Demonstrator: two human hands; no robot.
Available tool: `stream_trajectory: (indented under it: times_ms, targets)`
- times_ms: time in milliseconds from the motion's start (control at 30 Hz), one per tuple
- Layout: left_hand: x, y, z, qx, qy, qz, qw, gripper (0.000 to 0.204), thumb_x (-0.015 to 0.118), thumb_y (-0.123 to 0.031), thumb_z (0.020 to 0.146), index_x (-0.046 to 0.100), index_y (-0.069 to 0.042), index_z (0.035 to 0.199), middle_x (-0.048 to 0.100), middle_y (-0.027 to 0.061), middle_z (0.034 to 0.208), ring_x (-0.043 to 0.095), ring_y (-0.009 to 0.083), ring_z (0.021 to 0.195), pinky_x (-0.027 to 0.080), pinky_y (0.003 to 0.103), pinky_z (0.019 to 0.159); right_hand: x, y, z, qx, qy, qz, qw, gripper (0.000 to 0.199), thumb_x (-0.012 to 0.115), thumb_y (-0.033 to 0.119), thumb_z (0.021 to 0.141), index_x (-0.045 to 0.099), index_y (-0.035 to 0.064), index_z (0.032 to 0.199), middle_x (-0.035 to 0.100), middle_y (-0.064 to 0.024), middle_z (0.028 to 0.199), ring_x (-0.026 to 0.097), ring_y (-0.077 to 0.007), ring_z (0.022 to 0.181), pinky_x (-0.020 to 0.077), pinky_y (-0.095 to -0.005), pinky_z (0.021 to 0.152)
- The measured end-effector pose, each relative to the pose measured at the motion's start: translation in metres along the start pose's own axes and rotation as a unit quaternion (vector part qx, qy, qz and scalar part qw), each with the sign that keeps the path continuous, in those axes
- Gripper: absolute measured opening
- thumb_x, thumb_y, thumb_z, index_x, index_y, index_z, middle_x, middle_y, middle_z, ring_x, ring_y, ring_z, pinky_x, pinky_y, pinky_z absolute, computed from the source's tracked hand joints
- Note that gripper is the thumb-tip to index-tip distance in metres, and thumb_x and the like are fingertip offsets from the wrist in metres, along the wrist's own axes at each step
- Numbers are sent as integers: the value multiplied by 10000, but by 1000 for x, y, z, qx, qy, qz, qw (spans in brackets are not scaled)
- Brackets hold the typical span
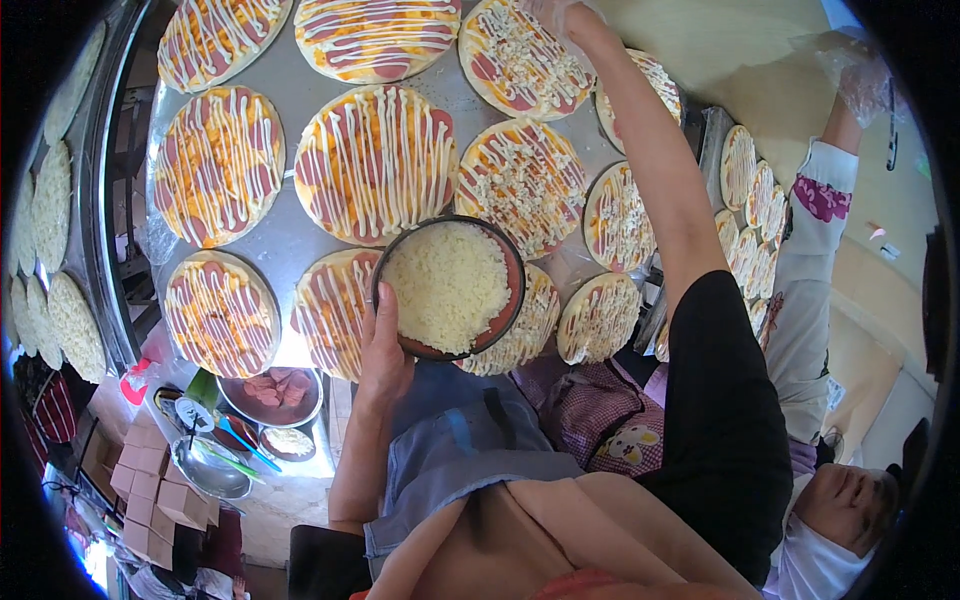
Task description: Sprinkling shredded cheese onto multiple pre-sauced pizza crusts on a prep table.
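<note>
My left hand [383, 352] grips the near left rim of a round, dark-edged pan [513, 300]. White shredded cheese [447, 283] fills most of it, and the pan is held above the near row of pizzas. At the top edge, my right hand [568, 16], seemingly in a clear plastic glove, is over a far pizza [525, 62] sprinkled with white shreds. Its fingers are blurred and partly cut off. Nearer to me, another pizza [522, 187] carries the same shreds. To the left, pizzas [376, 163] show only sausage slices, orange-yellow topping and white sauce lines.
The pizzas lie on a metal table [287, 205]. Another person [845, 500] stands at right, a gloved hand [862, 88] raised, near more pizzas [738, 165]. At lower left are a bowl of meat slices [275, 395], a metal bowl [215, 470] and stacked boxes [150, 490].
</note>
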State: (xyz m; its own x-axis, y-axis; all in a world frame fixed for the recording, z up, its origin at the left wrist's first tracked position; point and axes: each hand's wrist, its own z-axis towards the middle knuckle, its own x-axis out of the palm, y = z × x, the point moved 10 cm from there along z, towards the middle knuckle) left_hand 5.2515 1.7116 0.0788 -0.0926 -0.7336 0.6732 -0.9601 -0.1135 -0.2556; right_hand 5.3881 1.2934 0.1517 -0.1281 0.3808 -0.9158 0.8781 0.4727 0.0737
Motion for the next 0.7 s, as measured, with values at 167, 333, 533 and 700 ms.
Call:
stream_trajectory:
  times_ms: [167, 333, 533, 700]
  targets:
    - [2, 2, -1, 4, 14, -25, 1000, 521, 398, -377, 971, 329, -2, 1326, 487, 151, 1263, 534, 236, 1128, 478, 366, 919, -6, 10, -7, -43, -14, -130, 990, 326, 412, 214, 955, 560, -6, 1144, 565, -158, 1214, 558, -263, 1088, 446, -393, 888]
    - [-1, 3, 0, -4, 0, -12, 1000, 522, 398, -382, 969, 312, -21, 1337, 480, 154, 1268, 535, 240, 1128, 493, 366, 901, -5, -31, -3, 7, 33, -94, 995, 301, 402, 193, 955, 576, 9, 1117, 588, -157, 1164, 575, -278, 1048, 465, -399, 858]
    - [6, 3, 2, -22, 16, -15, 1000, 520, 394, -387, 969, 315, -20, 1328, 484, 161, 1256, 552, 248, 1104, 513, 373, 873, 21, -24, -2, -215, -10, -146, 966, 266, 441, 194, 942, 605, 33, 1077, 626, -121, 1022, 599, -226, 928, 495, -363, 777]
    - [15, -5, 9, 3, 22, -16, 1000, 523, 392, -399, 967, 316, -28, 1328, 484, 157, 1252, 545, 249, 1114, 508, 382, 880, -2, -16, -41, -227, -26, 74, 971, 236, 504, 212, 928, 639, 60, 1047, 647, -62, 899, 604, -135, 823, 509, -319, 735]
